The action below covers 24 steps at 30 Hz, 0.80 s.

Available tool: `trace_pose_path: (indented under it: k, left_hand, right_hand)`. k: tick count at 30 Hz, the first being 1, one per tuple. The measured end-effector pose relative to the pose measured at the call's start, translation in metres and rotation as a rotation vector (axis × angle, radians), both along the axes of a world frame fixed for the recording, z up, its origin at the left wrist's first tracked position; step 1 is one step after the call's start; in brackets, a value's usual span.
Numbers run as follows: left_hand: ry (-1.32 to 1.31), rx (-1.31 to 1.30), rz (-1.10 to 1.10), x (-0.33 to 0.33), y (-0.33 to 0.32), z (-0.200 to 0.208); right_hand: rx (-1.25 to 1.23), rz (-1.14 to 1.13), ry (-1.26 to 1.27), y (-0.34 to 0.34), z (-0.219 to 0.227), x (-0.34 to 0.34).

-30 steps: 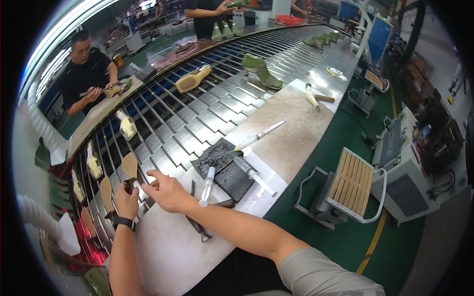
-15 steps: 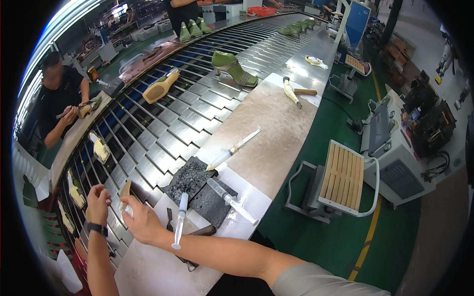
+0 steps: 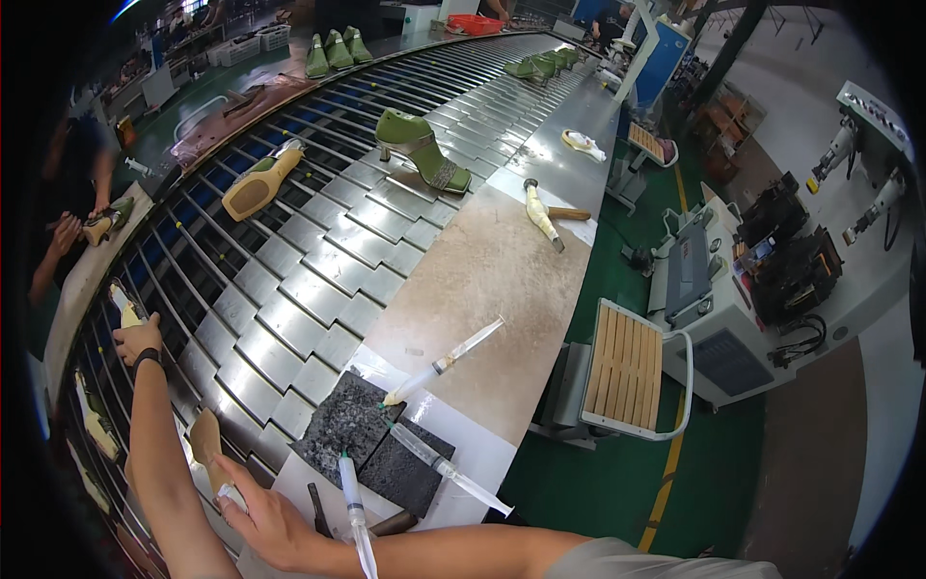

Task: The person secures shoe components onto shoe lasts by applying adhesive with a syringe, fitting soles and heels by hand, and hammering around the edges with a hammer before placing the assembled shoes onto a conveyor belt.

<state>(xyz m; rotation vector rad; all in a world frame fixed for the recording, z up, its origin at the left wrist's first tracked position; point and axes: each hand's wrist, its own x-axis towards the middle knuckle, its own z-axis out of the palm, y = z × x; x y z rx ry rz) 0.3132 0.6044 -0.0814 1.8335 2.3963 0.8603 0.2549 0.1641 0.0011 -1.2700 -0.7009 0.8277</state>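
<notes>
My left hand [image 3: 138, 340], with a dark band at the wrist, has its curled fingers at the near end of an upturned shoe [image 3: 122, 301] with a cream-yellow underside on the rollers. My right hand [image 3: 258, 516] is closed around another shoe [image 3: 204, 446], whose tan sole points up and away from me. White material shows by the right fingers. Beside that hand, a clear syringe [image 3: 351, 487] lies with its green tip on a dark, rough block [image 3: 345, 425]. Two more are close by: a part-filled syringe [image 3: 434, 369] and a clear syringe [image 3: 449, 468] across a second dark block [image 3: 413, 473].
A roller-and-plate conveyor [image 3: 289, 280] curves away, carrying a green heeled shoe [image 3: 422, 152] and an upturned tan-soled shoe [image 3: 260, 181]. A hammer [image 3: 569, 213] lies partly under a pale-wrapped tool [image 3: 541, 217]. Across the line, a person [image 3: 72, 217] handles a shoe. A slatted stand [image 3: 625, 367] is right.
My left hand has moved away from my right, forward and left to the shoe on the rollers. My right hand is lower in view with the tan-soled shoe. The whole view has shifted.
</notes>
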Motion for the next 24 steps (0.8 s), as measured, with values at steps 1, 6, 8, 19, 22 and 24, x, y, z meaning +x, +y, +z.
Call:
trace_pose_path:
  k: [1,6,8,19,22,24]
  left_hand:
    - [-0.041,-0.062,-0.048,-0.041,0.034,0.008]
    - [-0.068,-0.099,-0.311,-0.044,0.018,0.010]
    - [-0.174,-0.025,-0.400,-0.076,0.009,0.025]
    - [-0.901,-0.215,-0.668,-0.244,-0.345,0.147]
    - [-0.594,0.170,-0.835,-0.335,-0.433,0.135]
    - [-0.273,0.303,-0.807,-0.369,-0.507,0.144]
  right_hand:
    - [0.003,0.080,0.025,-0.004,0.017,-0.009]
    - [-0.017,0.055,-0.007,-0.001,0.001,-0.005]
    - [0.001,0.020,-0.167,0.006,-0.005,-0.013]
    - [-0.045,-0.025,-0.029,-0.009,0.005,0.006]
    - [-0.031,-0.030,-0.074,-0.041,0.019,-0.040]
    - [-0.005,0.010,-0.049,-0.076,0.020,-0.062]
